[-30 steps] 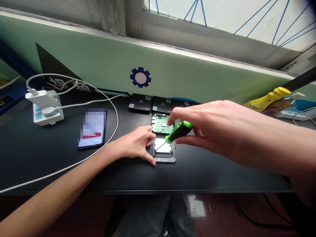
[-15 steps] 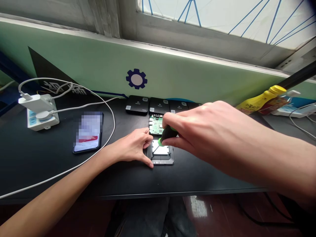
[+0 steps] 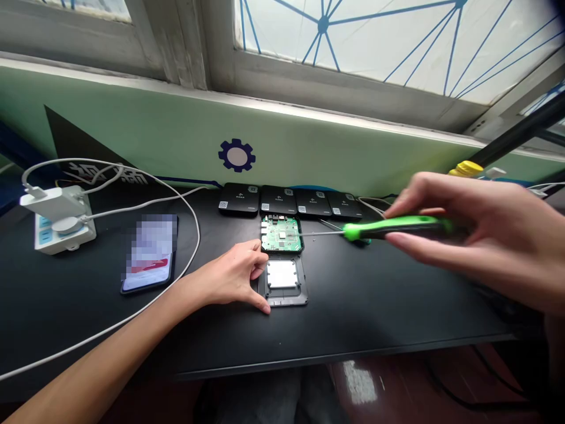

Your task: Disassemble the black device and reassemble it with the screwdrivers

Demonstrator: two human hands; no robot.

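Observation:
My left hand (image 3: 233, 271) grips the left edge of a black plastic cover (image 3: 289, 300), thumb at its near corner and fingers curled at the far end. A white metal plate (image 3: 283, 274) lies in this cover. Right behind it sits an open black case with a green circuit board (image 3: 274, 238). My right hand (image 3: 498, 212), raised to the right, is closed around a green and black screwdriver (image 3: 392, 227). The screwdriver is held nearly level, its shaft pointing left toward the board; whether the tip touches it I cannot tell.
Several black boxes (image 3: 278, 199) stand in a row along the green panel. A second thin-shafted tool (image 3: 364, 242) lies partly hidden behind the screwdriver, near tiny loose bits (image 3: 313, 235). A phone (image 3: 150, 253), a white power strip (image 3: 66, 227) and its cable occupy the left.
My right hand has lifted the screwdriver off the white plate and swung it right, turning it from steep to nearly level. My left hand keeps its grip. The view has tipped up slightly.

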